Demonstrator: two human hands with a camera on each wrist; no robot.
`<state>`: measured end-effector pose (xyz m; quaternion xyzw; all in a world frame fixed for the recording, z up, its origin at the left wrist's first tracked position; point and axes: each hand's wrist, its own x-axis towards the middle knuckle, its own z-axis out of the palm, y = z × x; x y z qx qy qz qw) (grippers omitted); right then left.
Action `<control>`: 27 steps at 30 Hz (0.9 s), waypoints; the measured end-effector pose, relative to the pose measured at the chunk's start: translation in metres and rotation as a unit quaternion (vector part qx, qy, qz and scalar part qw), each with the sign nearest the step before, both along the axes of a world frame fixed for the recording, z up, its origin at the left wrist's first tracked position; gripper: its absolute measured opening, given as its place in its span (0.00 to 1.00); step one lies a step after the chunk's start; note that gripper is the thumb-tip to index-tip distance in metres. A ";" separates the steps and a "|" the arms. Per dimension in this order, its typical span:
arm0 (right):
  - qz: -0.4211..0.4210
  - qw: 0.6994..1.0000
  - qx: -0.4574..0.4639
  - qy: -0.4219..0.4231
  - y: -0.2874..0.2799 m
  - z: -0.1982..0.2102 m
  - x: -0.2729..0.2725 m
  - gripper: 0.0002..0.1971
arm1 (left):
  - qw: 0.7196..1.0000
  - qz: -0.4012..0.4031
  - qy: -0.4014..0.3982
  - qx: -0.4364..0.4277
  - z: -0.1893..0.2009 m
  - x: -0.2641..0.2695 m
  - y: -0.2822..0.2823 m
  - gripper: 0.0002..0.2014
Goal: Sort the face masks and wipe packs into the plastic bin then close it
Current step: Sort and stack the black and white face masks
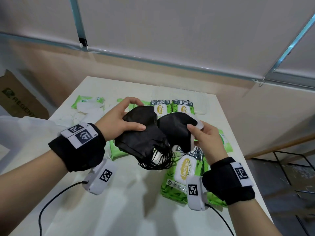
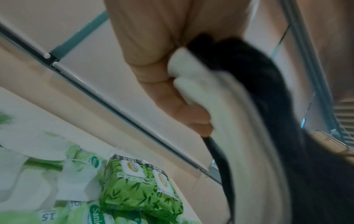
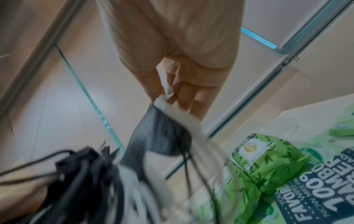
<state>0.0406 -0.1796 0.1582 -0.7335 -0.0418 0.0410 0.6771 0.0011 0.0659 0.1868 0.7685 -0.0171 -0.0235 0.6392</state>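
Above the white table point(image 1: 129, 193), at its middle, both hands hold face masks clear of the surface. Left of the held masks, loose white masks point(image 1: 85, 109) lie on the table beside a pale green wipe pack point(image 1: 80, 99). The left hand point(image 1: 119, 120) grips a stack of black masks point(image 1: 141, 138), thumb on top and fingers curled beneath, the ear loops dangling below. Just right of that stack, the right hand point(image 1: 204, 138) pinches a further black mask point(image 1: 177, 130) backed with white. Behind the held masks stand two bamboo-print wipe packs point(image 1: 172, 108); below and to their right lies another large wipe pack point(image 1: 184, 176). The clear plastic bin point(image 1: 192, 94) appears faintly beyond the two standing packs, though its outline is hard to trace. Judged from this layout, sorting is at an early stage: the masks are being gathered, most packs remain on the table, and the bin is not yet closed.
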 end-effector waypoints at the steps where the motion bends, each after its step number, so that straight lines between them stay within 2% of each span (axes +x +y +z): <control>1: -0.023 1.000 0.007 -0.006 -0.003 0.000 0.002 0.09 | 1.000 0.006 -0.007 0.007 -0.001 0.000 0.002 0.24; 2: -0.039 0.999 0.016 -0.008 -0.005 0.001 0.003 0.10 | 1.000 0.016 -0.016 0.018 -0.003 0.001 0.005 0.23; 4: -0.048 0.998 0.028 -0.013 -0.009 0.005 0.003 0.05 | 0.997 0.039 -0.033 0.052 -0.008 0.003 0.008 0.25; 7: -0.011 1.000 0.027 -0.011 -0.011 0.012 0.000 0.04 | 0.989 0.055 -0.052 0.126 -0.012 0.004 0.009 0.29; 11: 0.064 0.998 0.017 0.007 -0.001 0.020 -0.008 0.05 | 0.975 0.047 -0.084 0.202 -0.011 0.006 0.001 0.16; 15: 0.081 0.997 -0.017 0.002 0.012 0.021 -0.015 0.06 | 0.977 0.020 -0.076 0.199 -0.011 0.002 -0.017 0.04; 19: 0.038 0.999 -0.023 0.004 0.021 0.015 -0.017 0.09 | 0.983 0.031 -0.076 0.166 -0.007 -0.005 -0.030 0.07; 23: 0.009 0.999 -0.041 -0.006 0.030 0.015 -0.019 0.29 | 0.984 0.044 -0.058 0.163 -0.008 -0.005 -0.031 0.07; 27: 0.007 0.999 -0.045 0.009 0.035 0.014 -0.018 0.37 | 0.985 0.054 -0.047 0.158 -0.009 -0.007 -0.030 0.09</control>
